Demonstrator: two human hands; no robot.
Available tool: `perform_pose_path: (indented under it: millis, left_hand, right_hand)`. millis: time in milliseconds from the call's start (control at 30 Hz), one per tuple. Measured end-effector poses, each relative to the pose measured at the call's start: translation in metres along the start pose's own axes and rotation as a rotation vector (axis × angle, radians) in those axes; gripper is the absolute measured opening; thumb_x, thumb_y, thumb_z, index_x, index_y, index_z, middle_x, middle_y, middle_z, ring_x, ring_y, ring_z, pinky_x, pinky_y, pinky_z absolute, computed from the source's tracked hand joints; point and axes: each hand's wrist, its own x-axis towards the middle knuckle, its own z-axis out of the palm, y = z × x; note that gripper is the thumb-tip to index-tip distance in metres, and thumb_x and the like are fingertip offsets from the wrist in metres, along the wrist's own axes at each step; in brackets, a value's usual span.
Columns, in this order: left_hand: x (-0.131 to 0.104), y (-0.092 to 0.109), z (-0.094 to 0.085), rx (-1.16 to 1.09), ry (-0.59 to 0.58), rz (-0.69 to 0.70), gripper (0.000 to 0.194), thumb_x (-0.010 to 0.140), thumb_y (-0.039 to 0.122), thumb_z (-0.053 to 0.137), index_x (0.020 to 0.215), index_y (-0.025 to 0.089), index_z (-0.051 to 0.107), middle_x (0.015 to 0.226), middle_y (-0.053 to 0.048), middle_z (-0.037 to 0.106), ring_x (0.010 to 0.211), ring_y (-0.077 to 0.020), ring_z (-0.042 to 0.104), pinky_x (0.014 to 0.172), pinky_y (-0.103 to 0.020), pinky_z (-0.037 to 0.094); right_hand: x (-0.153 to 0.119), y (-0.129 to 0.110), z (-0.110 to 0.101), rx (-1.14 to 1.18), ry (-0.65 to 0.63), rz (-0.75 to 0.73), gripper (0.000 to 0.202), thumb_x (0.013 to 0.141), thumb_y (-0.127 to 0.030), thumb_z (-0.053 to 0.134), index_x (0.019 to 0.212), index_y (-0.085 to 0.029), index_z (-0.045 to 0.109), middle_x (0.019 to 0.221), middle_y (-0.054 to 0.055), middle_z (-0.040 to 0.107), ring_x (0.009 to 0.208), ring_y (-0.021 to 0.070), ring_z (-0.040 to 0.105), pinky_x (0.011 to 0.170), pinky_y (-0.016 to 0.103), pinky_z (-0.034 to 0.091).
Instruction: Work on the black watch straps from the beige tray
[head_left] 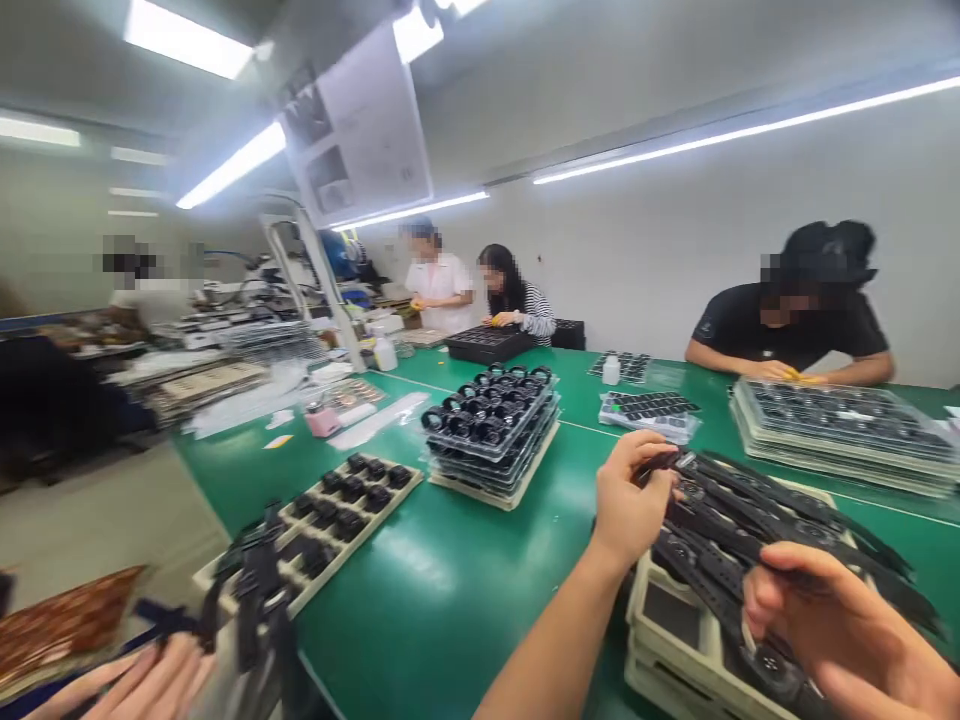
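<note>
My left hand (630, 495) is closed at the far left corner of a pile of black strapped watches (720, 510), its thumb and fingers pinching a black watch strap. Nearer to me, my right hand (832, 610) curls over the near side of the same pile. Its fingers are bent in against a black strap, and its grip is partly hidden. Below it shows a round dark watch back or face (772, 665). The watches lie across a stack of cream compartment trays (667, 650), with one dark compartment showing at the near left.
Another person's hand (150, 675) is at lower left beside a cream tray (397, 492) of black watch parts. Stacked clear trays (487, 450) of black rings stand mid-table. More stacked trays (840, 440) sit before a co-worker (795, 320). A white bottle (611, 370) stands farther back.
</note>
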Motion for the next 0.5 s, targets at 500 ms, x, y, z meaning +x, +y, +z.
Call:
perform_pose_path:
  millis: [500]
  left_hand:
    - [-0.031,-0.022,0.027,0.765,-0.589,0.35,0.033,0.089,0.022,0.036,0.109,0.015,0.061,0.102,-0.005,0.062,0.092,-0.0092,0.053,0.084,-0.022,0.04]
  right_hand:
    - [0.013,-0.047,0.043,0.007,0.472,-0.103,0.07,0.071,-0.072,0.063,0.108,-0.017,0.041,0.067,-0.002,0.033,0.056,-0.0027,0.032,0.053,0.011,0.035]
